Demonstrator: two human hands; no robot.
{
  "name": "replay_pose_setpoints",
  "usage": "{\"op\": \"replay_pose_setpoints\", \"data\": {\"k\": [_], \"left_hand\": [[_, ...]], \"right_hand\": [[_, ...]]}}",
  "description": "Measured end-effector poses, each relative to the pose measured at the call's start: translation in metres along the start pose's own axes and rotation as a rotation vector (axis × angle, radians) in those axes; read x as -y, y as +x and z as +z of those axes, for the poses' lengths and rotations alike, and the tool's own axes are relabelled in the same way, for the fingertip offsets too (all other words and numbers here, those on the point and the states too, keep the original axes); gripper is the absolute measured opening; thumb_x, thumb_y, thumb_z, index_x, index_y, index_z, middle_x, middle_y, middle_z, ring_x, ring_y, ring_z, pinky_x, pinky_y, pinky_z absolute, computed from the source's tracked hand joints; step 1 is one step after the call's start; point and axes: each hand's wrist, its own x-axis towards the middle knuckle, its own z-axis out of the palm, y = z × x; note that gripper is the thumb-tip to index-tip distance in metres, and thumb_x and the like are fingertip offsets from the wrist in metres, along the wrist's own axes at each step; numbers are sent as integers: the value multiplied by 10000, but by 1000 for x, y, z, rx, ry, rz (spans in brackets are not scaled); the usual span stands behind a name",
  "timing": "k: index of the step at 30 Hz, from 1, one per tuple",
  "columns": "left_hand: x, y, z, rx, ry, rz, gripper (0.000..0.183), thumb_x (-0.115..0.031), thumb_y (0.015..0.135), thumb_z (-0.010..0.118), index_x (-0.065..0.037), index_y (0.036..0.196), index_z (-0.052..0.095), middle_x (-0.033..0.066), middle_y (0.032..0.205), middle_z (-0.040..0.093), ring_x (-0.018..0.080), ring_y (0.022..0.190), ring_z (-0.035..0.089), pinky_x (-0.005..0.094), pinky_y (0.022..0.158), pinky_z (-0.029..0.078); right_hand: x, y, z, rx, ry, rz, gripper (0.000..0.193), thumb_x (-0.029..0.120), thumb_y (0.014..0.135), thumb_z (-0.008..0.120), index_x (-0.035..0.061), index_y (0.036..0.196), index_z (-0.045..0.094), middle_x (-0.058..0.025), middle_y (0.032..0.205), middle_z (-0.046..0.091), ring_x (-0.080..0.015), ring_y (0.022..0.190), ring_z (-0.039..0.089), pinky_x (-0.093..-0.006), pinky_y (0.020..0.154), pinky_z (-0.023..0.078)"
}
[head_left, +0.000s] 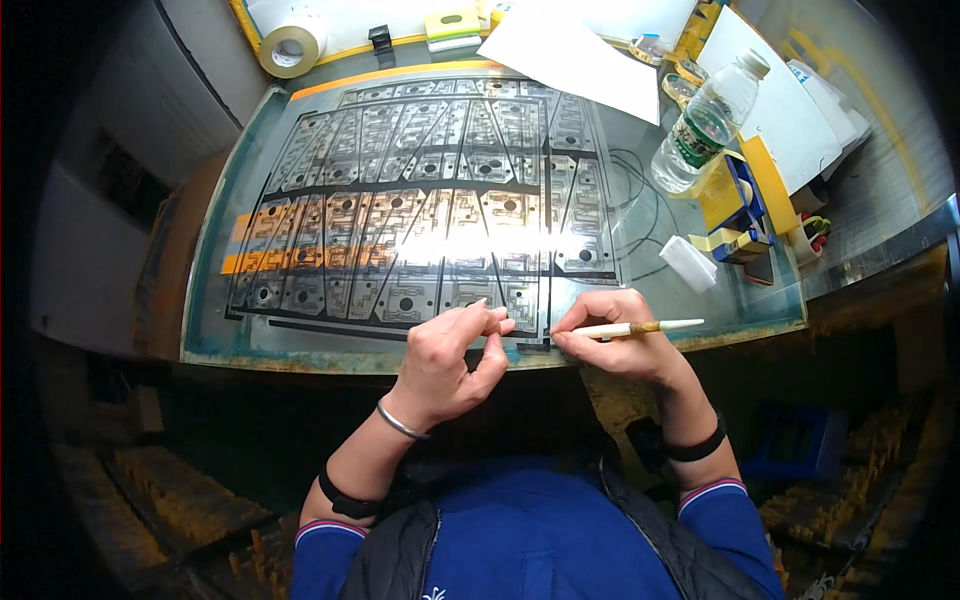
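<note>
Your right hand [618, 340] pinches a thin brush [640, 327], pale handle out to the right, tip hidden under your fingers at the near edge of the patterned film sheet [430, 200]. Your left hand [450, 360] is loosely curled, fingertips pressed down on the same near edge, holding nothing. The two hands are almost touching.

The film lies flat on the glass light surface [700, 300], dark circuit-like panels in rows, a bright glare band across the middle.

Risks as I judge them:

- Glare. The bright band sits just beyond your fingers. Fine lines near it wash out, so you could touch up the wrong spot or miss a gap.
- Smear. Your left fingertips rest on the film right beside the brush tip. If anything wet goes down there, a shift of those fingers would drag it across neighbouring tracks.
- Sheet creep. Only your left hand pins the near edge. Lift it and a brush stroke could push the film.
- Overreach. You work at the very front rim of the surface; lean your forearms on it and the film edge could buckle.
- Clutter on the right. A clear water bottle [705, 125] stands upright, cap on, near the film's right edge, beside a blue-and-yellow box [738, 205]. A swing of your right elbow could tip it towards the sheet.
- White paper sheets [570, 55] overlap the far edge; the roll of tape [292, 45] at far left is well apart.
</note>
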Motion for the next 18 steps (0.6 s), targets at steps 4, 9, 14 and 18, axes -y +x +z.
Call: {"op": "replay_pose_setpoints", "data": {"k": [4, 9, 14, 18], "left_hand": [[1, 1, 2, 3, -18, 5, 41, 15, 798, 581, -9, 831, 577, 154, 869, 726, 284, 890, 720, 398, 896, 544], [4, -1, 4, -51, 14, 67, 94, -9, 776, 615, 13, 865, 597, 127, 825, 710, 290, 779, 702, 350, 715, 563], [0, -1, 3, 1, -12, -12, 48, 19, 795, 582, -8, 834, 581, 152, 875, 727, 287, 903, 718, 406, 904, 540], [1, -1, 5, -14, -27, 8, 42, 19, 796, 579, -6, 831, 578, 149, 870, 726, 287, 900, 718, 409, 904, 541]], "right_hand": [[-2, -2, 0, -26, 9, 24, 82, 86, 791, 721, 8, 806, 698, -67, 712, 679, -108, 640, 635, -256, 571, 483], [-1, -1, -4, 47, 13, 29, 82, 87, 794, 718, 9, 809, 698, -65, 712, 678, -101, 639, 632, -247, 570, 481], [-2, -1, -1, 1, 32, 54, 81, 85, 793, 717, 9, 812, 698, -65, 717, 681, -102, 647, 634, -249, 575, 484], [-4, -2, -1, -2, 40, 96, 85, 89, 789, 719, 9, 808, 698, -66, 719, 682, -109, 646, 635, -253, 577, 485]]}}
